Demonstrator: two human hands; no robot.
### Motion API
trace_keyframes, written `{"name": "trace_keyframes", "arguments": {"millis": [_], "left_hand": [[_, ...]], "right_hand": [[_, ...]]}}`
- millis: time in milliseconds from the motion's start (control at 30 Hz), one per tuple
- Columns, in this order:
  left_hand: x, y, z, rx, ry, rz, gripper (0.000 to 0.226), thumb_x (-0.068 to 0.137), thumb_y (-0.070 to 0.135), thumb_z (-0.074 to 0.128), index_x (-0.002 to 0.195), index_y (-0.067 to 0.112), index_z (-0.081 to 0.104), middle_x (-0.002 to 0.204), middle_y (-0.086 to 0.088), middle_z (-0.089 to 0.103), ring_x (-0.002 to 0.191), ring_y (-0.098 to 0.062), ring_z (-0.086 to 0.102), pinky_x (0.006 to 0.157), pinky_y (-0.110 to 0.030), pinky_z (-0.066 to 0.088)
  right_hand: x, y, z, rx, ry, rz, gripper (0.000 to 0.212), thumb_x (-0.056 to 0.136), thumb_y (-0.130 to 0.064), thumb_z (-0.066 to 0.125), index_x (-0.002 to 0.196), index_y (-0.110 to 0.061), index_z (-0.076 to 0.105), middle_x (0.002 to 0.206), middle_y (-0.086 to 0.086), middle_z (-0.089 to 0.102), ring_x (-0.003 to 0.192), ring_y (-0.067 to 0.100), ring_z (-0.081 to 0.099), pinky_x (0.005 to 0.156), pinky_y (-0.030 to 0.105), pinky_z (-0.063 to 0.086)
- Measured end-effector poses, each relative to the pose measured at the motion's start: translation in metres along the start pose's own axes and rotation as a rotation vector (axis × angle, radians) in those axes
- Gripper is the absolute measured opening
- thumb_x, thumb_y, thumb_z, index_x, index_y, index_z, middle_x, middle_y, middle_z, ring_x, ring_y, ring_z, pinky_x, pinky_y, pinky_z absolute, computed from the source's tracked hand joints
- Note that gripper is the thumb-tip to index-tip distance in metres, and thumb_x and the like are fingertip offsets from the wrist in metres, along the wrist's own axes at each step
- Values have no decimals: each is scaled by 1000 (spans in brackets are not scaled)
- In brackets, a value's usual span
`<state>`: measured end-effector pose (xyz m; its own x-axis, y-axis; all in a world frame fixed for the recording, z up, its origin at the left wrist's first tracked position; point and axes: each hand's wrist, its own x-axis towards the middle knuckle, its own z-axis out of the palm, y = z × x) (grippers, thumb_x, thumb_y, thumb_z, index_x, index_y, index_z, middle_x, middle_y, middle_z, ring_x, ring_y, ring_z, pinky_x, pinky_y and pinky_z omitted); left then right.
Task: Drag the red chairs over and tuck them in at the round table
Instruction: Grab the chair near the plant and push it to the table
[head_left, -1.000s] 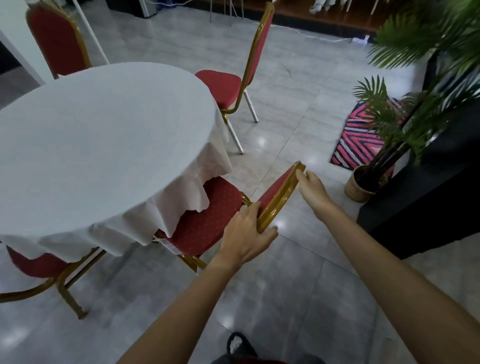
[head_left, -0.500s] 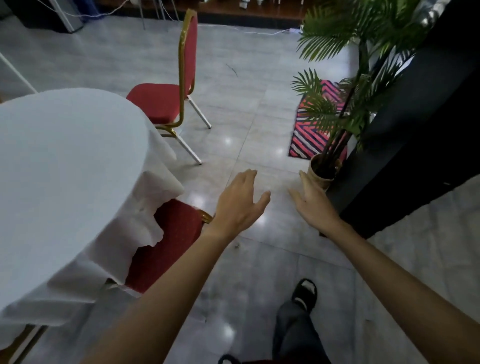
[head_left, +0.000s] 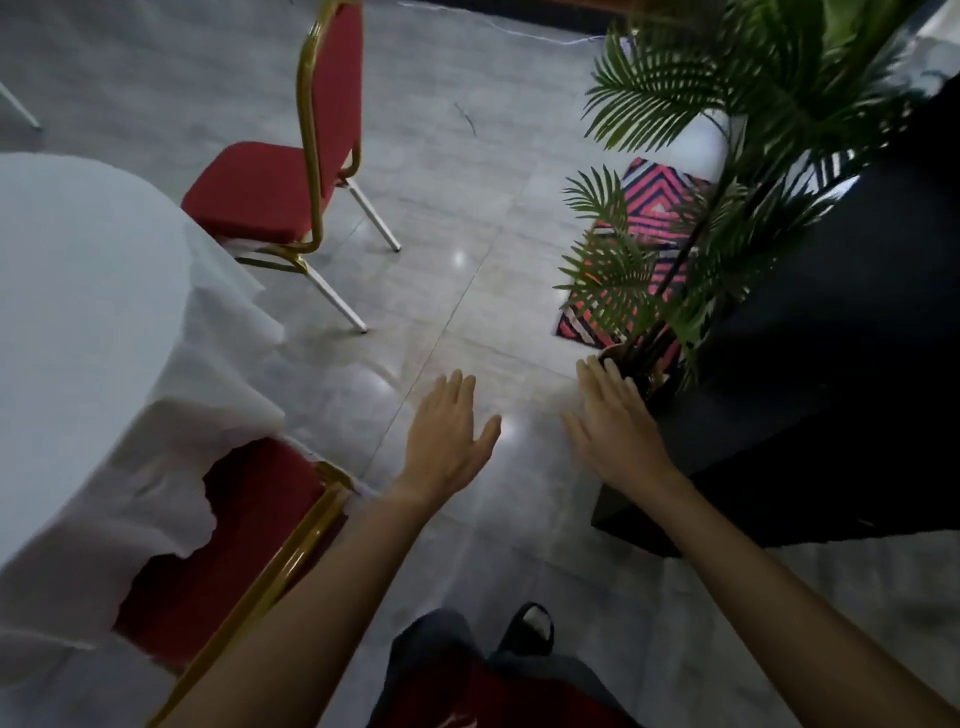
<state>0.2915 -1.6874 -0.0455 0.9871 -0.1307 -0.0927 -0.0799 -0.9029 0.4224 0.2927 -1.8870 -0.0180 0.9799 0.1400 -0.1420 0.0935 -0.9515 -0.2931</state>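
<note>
The round table (head_left: 78, 312) under a white cloth fills the left side. A red chair with a gold frame (head_left: 244, 540) sits tucked under its near edge, the seat partly hidden by the cloth. Another red chair (head_left: 270, 192) stands farther away at the table's far right side, its seat facing the table and its back upright. My left hand (head_left: 447, 441) hovers open over the floor, just right of the near chair's back and touching nothing. My right hand (head_left: 613, 421) is open too, held out beside the plant pot.
A potted palm (head_left: 691, 223) stands on the right, its pot by my right hand. A striped pink and black rug (head_left: 644, 218) lies behind it. A black cabinet (head_left: 831, 389) fills the right side. Grey tiled floor (head_left: 441, 249) lies between the chairs and the plant.
Both hands have let go of the near chair's back and lifted away, open. The view has swung right, towards the farther chair and the plant.
</note>
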Motion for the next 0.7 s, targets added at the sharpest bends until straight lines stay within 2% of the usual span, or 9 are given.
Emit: {"name": "trace_keyframes", "arguments": {"millis": [167, 333, 500, 600, 700], "left_hand": [[58, -4, 2, -7, 67, -80, 69, 95, 47, 38, 148, 6, 20, 157, -14, 17, 145, -28, 10, 117, -36, 10], [130, -26, -2, -46, 140, -162, 83, 84, 60, 17, 148, 6, 20, 157, -14, 16, 145, -29, 10, 117, -37, 10], [222, -65, -21, -103, 122, -265, 71, 94, 48, 37, 149, 7, 18, 158, -13, 14, 146, -29, 9, 118, -41, 12], [268, -85, -43, -109, 142, -312, 74, 90, 52, 32, 147, 6, 22, 155, -15, 21, 144, -31, 16, 116, -46, 20], [324, -110, -71, -110, 175, -347, 70, 92, 47, 42, 145, 5, 26, 153, -17, 27, 141, -33, 22, 114, -46, 23]], "right_hand": [[70, 7, -4, -50, -46, -73, 64, 96, -36, 37, 147, -7, 12, 158, 13, 11, 147, 26, 5, 120, 42, 7], [162, -5, -4, -65, -114, -171, 64, 97, -37, 34, 148, -8, 8, 159, 11, 7, 147, 26, 1, 121, 41, 4], [277, -22, -13, -133, -144, -249, 64, 98, -38, 33, 148, -6, 8, 159, 12, 9, 147, 27, 4, 119, 42, 7], [340, -35, -24, -162, -193, -300, 65, 98, -39, 32, 148, -6, 7, 159, 12, 7, 147, 27, 3, 120, 41, 6], [413, -51, -37, -122, -169, -324, 65, 98, -38, 33, 148, -7, 6, 159, 12, 6, 147, 26, 2, 120, 41, 5]]}}
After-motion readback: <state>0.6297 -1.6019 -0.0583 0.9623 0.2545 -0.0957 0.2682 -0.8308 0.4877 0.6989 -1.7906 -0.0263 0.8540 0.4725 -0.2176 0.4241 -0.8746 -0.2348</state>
